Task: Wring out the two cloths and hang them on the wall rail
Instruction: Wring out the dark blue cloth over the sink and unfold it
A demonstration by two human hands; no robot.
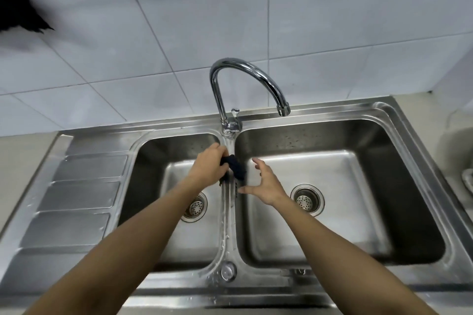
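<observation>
A small dark blue cloth [236, 167] is bunched up over the divider between the two sink basins. My left hand [208, 166] is shut on its left end. Just to the right of the cloth, my right hand [263, 181] is open with fingers spread, a small gap away from the fabric. A dark, blurred cloth [18, 7] hangs against the tiled wall at the top left; the wall rail itself is out of view.
A steel double sink [399, 120] fills the counter, with a drain [307, 199] in the right basin and another [195, 207] in the left. The chrome tap [245, 71] arches over the right basin. A ribbed draining board [76, 186] lies to the left.
</observation>
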